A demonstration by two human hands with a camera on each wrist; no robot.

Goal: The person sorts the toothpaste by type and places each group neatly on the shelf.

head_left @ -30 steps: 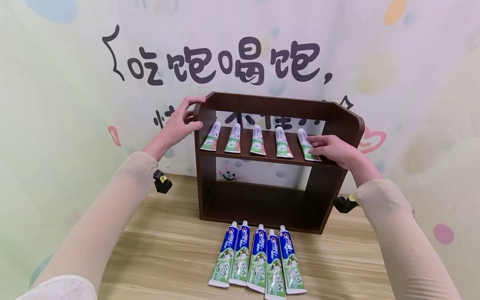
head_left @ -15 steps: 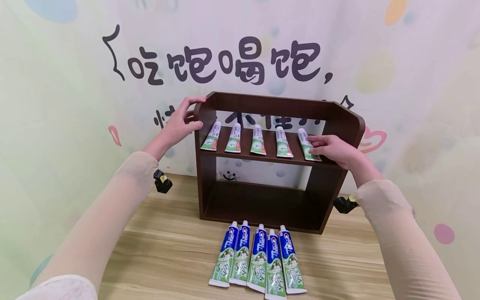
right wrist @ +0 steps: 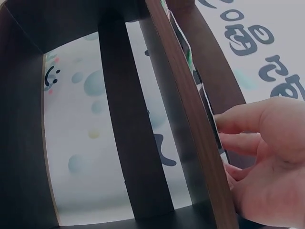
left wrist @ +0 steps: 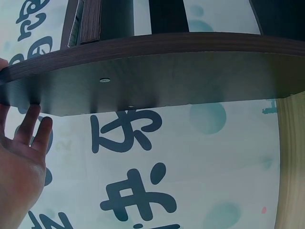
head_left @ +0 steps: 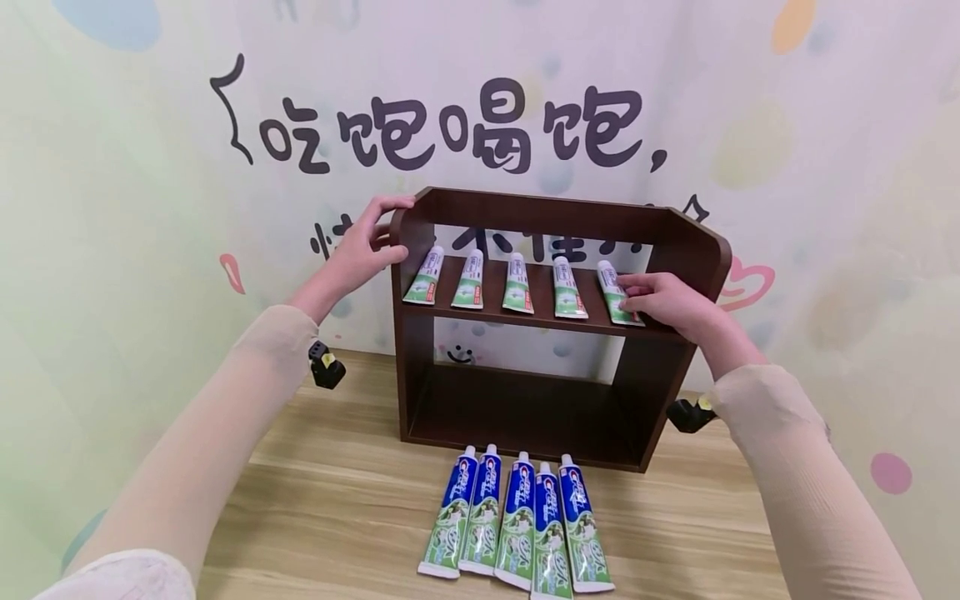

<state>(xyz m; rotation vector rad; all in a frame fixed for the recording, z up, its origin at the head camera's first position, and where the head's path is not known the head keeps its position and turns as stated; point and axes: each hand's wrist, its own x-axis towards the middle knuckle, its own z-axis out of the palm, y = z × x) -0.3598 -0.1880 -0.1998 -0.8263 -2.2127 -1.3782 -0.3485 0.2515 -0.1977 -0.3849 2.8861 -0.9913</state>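
At six o'clock, nearest you, five blue-and-green tubes point(head_left: 517, 525) lie fanned on the wooden table point(head_left: 322, 500), before the brown rack point(head_left: 540, 215). At three, your right hand point(head_left: 671, 307) has its fingers against the end white-and-green tube point(head_left: 612, 295) on the upper shelf; I can't tell whether they pinch it. Four matching tubes point(head_left: 517, 285) lie toward nine. At ten, your left hand point(head_left: 363, 252) rests, fingers loosely spread, on the side panel point(left wrist: 157, 78). Black lettering point(head_left: 498, 125) lies at twelve, farthest.
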